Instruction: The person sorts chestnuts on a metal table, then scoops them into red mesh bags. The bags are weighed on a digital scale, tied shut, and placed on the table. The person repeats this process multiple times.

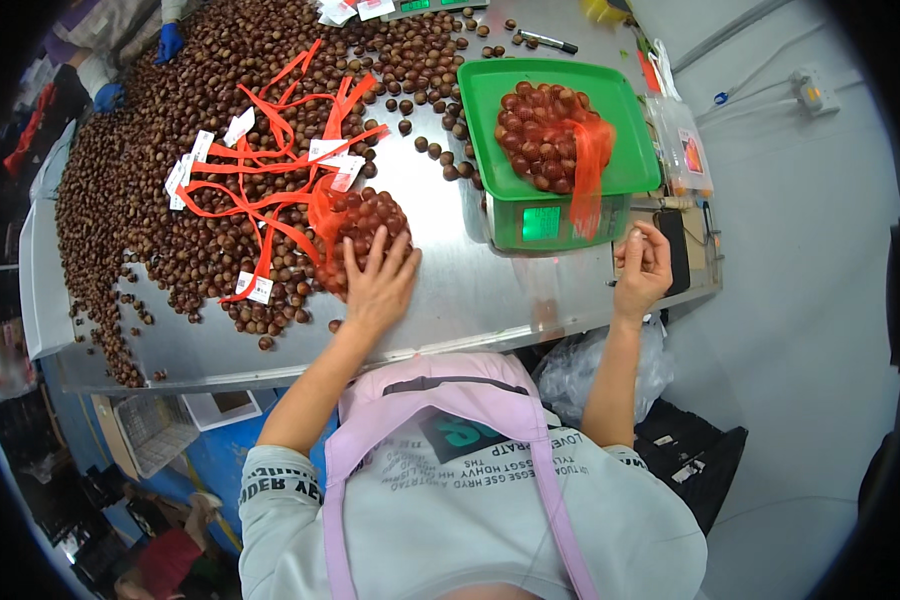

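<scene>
My left hand (380, 290) lies with its fingers spread on a red net bag of chestnuts (375, 213), at the edge of the chestnut heap. To the right, a second net bag of chestnuts (540, 135) rests in a green tray (500, 182) on top of a green scale (505, 228). The bag's loose red net end hangs over the tray's front edge. Beside the scale's right front corner my right hand (645, 272) is closed, fingers curled inward; whether something small is pinched in them I cannot make out.
A large heap of loose chestnuts (160, 200) covers the metal table's left side, with red net strips (240, 208) and white tags over it. Blue-gloved hands (169, 43) of another person are at the far left. A dark phone (673, 245) and a marker (550, 42) lie on the table.
</scene>
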The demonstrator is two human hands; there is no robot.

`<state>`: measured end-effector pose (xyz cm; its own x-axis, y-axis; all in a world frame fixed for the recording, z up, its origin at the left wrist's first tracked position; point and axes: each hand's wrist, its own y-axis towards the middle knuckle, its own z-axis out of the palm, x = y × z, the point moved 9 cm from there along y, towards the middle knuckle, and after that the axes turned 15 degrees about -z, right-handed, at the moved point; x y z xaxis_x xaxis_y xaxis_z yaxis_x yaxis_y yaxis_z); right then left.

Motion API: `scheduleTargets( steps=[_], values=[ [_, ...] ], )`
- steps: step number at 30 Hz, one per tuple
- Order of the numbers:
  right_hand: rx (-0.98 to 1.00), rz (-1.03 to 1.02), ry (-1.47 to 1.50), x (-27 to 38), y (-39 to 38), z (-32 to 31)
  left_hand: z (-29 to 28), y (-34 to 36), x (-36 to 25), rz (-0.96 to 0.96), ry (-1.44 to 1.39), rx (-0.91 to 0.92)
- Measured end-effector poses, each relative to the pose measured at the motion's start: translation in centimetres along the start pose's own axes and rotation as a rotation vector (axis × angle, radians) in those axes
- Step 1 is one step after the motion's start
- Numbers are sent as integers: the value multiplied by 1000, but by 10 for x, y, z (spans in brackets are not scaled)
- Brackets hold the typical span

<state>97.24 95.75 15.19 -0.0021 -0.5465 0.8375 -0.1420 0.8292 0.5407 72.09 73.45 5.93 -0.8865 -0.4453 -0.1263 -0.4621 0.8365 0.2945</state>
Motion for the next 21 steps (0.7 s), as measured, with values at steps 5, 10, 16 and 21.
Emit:
scheduleTargets(
  steps=[5,10,16,21],
  values=[
    [33,47,4,-4,-4,2,0,27,34,-27,76,-39],
    [42,31,-39,-5,-6,-5,9,51,59,-132,174,-50],
    [61,122,-81,-29,-21,-8,15,84,-17,-16,-290,14],
    [113,117,-129,-31,-26,-5,46,109,-51,66,-460,143]
  ],
)
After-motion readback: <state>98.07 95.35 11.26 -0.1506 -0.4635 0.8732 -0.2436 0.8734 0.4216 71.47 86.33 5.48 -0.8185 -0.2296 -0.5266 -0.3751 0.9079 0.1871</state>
